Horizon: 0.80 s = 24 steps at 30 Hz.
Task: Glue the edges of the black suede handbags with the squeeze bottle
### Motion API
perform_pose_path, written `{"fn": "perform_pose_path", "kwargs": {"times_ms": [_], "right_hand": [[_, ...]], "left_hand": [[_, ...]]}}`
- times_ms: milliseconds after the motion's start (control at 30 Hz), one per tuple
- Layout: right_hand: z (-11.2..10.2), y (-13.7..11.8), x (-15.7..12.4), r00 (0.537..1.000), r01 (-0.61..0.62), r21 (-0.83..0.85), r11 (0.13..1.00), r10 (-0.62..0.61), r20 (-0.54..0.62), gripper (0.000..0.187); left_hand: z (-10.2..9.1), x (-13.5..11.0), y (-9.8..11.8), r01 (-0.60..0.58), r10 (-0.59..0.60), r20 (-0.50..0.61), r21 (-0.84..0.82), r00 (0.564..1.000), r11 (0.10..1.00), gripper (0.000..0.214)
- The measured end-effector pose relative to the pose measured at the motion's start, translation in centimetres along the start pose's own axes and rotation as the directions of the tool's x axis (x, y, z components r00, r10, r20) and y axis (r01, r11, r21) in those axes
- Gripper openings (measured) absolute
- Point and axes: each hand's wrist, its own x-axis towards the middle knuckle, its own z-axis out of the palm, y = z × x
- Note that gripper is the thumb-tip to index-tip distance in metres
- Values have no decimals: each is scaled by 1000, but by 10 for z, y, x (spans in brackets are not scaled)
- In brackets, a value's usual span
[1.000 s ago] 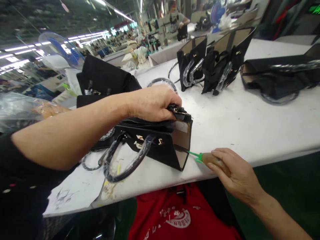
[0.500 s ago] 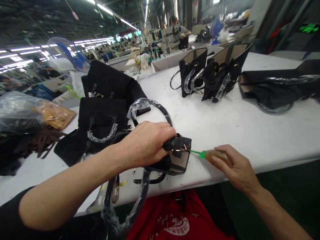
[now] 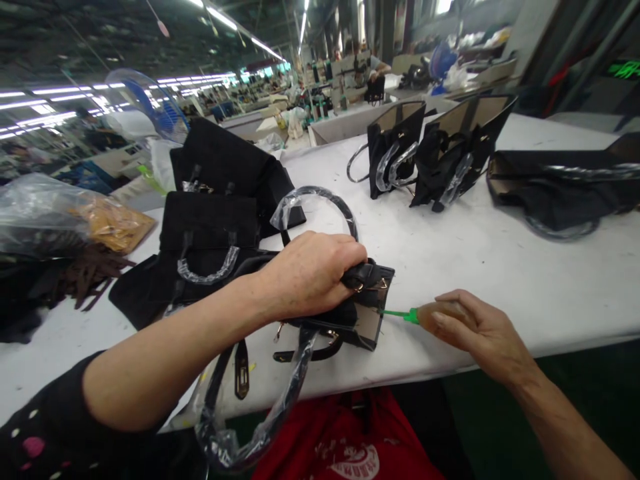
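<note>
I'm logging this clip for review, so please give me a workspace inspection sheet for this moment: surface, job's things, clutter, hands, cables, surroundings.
Surface: white table, front edge towards the person.
Job's things: black handbag lying at the front edge, its handles wrapped in clear plastic; applicator with its green tip at the handbag's end panel.
Clutter: stacked black bags at left; two standing bags and a flat bag farther back; plastic sack and brown strips far left.
Grippers: left hand clamped over the handbag's top; right hand holds the applicator.
Cables: nothing seen.
Surroundings: factory hall with strip lights, a fan, other benches, and red cloth below the table edge.
</note>
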Motion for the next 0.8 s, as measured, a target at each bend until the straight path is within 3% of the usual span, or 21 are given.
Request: {"fn": "perform_pose_path", "kwargs": {"times_ms": [100, 233, 367, 467, 633, 800], "right_hand": [[-1, 1, 1, 1000, -13, 5, 1000, 13, -26, 28], [-2, 4, 2, 1000, -20, 15, 1000, 19, 22, 27], [-3, 4, 5, 1000, -16, -3, 1000, 16, -25, 30], [-3, 2, 4, 999, 7, 12, 1000, -7, 32, 29], [1, 0, -7, 995, 101, -15, 995, -101, 14, 26], [7, 2, -18, 966, 211, 9, 977, -210, 148, 16]], "left_hand": [[1, 2, -3, -16, 16, -10, -21, 1000, 1000, 11], [3, 2, -7, -34, 32, -44, -43, 999, 998, 10], [4, 3, -9, -55, 51, -57, -72, 997, 996, 10], [4, 4, -11, -70, 64, -59, -100, 996, 993, 10], [7, 1, -17, -95, 80, -97, -155, 992, 983, 10], [9, -2, -18, -107, 87, -114, -179, 990, 978, 10]]}}
